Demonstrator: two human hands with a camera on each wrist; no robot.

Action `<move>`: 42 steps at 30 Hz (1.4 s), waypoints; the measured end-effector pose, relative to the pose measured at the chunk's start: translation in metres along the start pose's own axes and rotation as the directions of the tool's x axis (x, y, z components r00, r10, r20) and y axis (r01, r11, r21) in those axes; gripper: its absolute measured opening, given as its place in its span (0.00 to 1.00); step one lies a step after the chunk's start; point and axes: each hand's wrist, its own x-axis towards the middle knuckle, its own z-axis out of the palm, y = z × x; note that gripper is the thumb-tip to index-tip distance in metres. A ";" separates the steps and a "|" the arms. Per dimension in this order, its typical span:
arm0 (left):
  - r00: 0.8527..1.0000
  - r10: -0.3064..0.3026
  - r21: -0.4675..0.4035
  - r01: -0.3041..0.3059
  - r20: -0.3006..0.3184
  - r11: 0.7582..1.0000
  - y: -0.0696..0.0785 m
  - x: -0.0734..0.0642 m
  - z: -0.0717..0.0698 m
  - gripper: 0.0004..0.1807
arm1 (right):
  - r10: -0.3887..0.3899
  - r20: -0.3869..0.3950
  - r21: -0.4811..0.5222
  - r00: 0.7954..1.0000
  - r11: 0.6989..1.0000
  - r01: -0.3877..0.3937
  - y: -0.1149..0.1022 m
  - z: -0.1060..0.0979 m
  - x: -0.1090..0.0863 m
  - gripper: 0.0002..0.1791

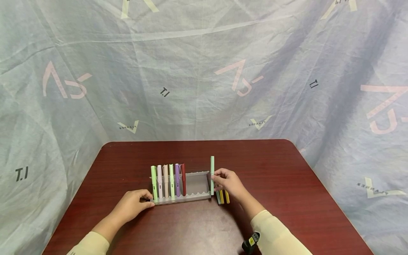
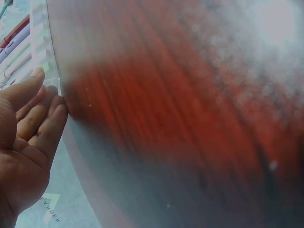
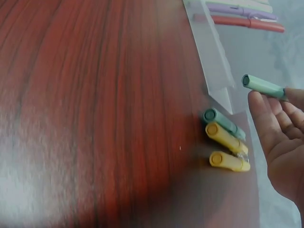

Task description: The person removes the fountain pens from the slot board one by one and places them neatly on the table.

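Filling the rack point(image 1: 196, 185), seemingly, we pinch a mint pen point(image 1: 212, 169) at the rack's right end with our right hand point(image 1: 232, 185), left hand point(image 1: 132, 205) gripping its left corner; seating next likely needs alignment.

Head view: from above, fwd/down, wide; L/R wrist views: close, facing table point(image 1: 191, 226), share rack point(image 1: 197, 182) w/ head
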 end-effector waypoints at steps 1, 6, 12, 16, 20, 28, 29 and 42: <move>1.000 -0.002 -0.002 0.002 0.002 1.000 0.000 0.000 0.000 0.07 | 0.008 0.000 -0.003 1.000 1.000 -0.008 0.001 -0.002 0.000 0.14; 1.000 0.004 0.002 -0.004 -0.004 1.000 -0.001 0.000 0.000 0.07 | 0.031 -0.002 -0.018 1.000 0.999 -0.031 0.005 -0.010 -0.001 0.14; 1.000 0.011 0.007 -0.011 -0.005 1.000 0.000 -0.001 -0.001 0.07 | 0.051 0.008 -0.026 0.999 0.998 -0.051 0.006 -0.019 -0.004 0.15; 1.000 0.010 0.006 -0.010 -0.003 1.000 -0.001 -0.001 -0.001 0.07 | 0.071 0.014 -0.045 0.997 0.997 -0.070 0.007 -0.024 -0.006 0.16; 1.000 0.011 0.005 -0.011 -0.003 1.000 -0.001 0.001 -0.001 0.06 | 0.092 0.021 -0.071 0.996 0.993 -0.090 0.008 -0.031 -0.007 0.15; 1.000 0.025 0.011 -0.025 -0.012 1.000 -0.001 0.002 -0.001 0.06 | 0.128 -0.024 -0.125 0.991 0.984 -0.130 0.012 -0.042 -0.009 0.12; 1.000 0.027 0.013 -0.027 -0.012 1.000 -0.001 0.002 -0.001 0.06 | 0.132 -0.029 -0.132 0.991 0.982 -0.134 0.013 -0.043 -0.009 0.12; 1.000 0.019 0.018 -0.019 -0.009 1.000 -0.001 0.001 -0.001 0.06 | 0.195 -0.086 -0.179 0.977 0.962 -0.208 0.023 -0.057 -0.012 0.14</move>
